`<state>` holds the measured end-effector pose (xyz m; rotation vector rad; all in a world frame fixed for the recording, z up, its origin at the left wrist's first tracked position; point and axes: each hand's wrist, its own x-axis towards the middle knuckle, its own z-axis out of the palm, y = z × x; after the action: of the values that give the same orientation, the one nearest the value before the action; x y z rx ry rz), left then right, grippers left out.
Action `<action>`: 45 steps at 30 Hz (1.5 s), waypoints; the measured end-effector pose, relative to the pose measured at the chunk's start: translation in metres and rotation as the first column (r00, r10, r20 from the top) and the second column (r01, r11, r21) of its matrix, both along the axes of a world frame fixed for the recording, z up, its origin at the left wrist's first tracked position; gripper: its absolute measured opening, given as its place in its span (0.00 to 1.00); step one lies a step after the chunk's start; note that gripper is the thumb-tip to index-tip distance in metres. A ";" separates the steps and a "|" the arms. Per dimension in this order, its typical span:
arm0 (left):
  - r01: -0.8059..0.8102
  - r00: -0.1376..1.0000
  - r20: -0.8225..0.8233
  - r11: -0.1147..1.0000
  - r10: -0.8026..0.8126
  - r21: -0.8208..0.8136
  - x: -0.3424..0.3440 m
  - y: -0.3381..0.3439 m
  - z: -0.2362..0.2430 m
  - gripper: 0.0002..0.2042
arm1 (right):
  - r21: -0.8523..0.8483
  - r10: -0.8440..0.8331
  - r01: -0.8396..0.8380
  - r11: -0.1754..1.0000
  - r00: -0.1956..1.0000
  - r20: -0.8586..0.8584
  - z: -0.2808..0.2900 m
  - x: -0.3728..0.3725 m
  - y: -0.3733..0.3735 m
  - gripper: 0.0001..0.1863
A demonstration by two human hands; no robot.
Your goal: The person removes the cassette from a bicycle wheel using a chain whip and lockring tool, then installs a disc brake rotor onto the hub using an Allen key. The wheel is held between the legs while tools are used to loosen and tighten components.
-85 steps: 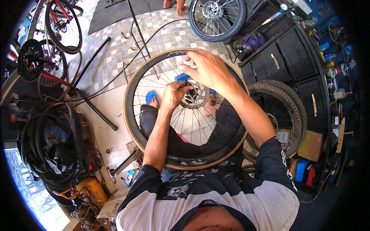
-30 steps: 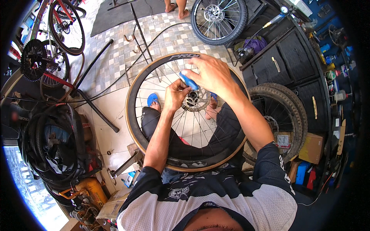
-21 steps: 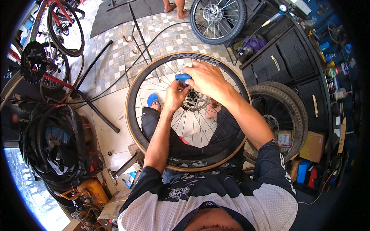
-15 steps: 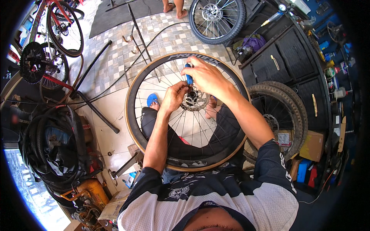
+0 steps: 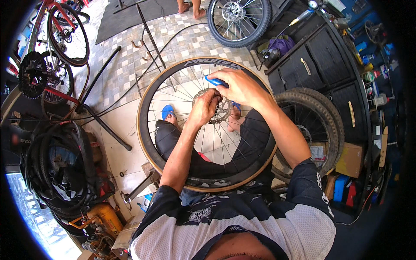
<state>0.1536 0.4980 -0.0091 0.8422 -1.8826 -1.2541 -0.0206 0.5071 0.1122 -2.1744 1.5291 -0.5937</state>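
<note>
A spoked bicycle wheel [image 5: 145, 117] with a black rim and a tan-edged tyre lies across my lap. At its centre, a perforated metal disc rotor [image 5: 224, 113] surrounds the hub. My left hand [image 5: 203, 108] is closed at the rotor near the hub, its fingertips pinched together; whatever they grip is hidden. Just above and to the right, my right hand [image 5: 240, 86] is closed around a blue-handled tool [image 5: 213, 80]. The tool lies tilted, one end pointing left over the spokes, apart from the hub. Its working end cannot be made out.
Another wheel [image 5: 239, 43] stands at the far side near a person's bare feet [image 5: 190, 9]. Black drawers [image 5: 320, 65] and knobbly tyres [image 5: 340, 130] are on the right. A black metal stand [image 5: 103, 80], bicycles [image 5: 67, 34] and piled tyres [image 5: 60, 160] fill the left.
My right hand has drawn the blue-handled tool away from the hub and turned it from upright to nearly level. My left hand has moved slightly right and up over the rotor.
</note>
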 end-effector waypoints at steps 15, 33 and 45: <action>0.026 1.000 -0.010 1.000 -0.026 -0.010 -0.003 -0.005 -0.025 0.07 | 0.069 0.200 -0.188 0.980 0.941 -0.272 0.007 -0.003 -0.005 0.17; -0.145 0.989 -0.033 0.986 0.142 -0.085 -0.012 -0.017 -0.048 0.09 | -0.031 -0.120 0.116 0.993 0.934 -0.336 0.009 0.023 0.009 0.33; -0.008 0.986 -0.163 0.984 0.038 0.179 -0.009 -0.010 -0.030 0.07 | -0.251 0.030 -0.073 0.965 0.985 -0.171 0.012 -0.005 0.005 0.18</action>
<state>0.1451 0.4882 -0.0395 0.8216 -1.6431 -1.4480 -0.0252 0.5118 0.1241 -2.5079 1.5452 -0.6382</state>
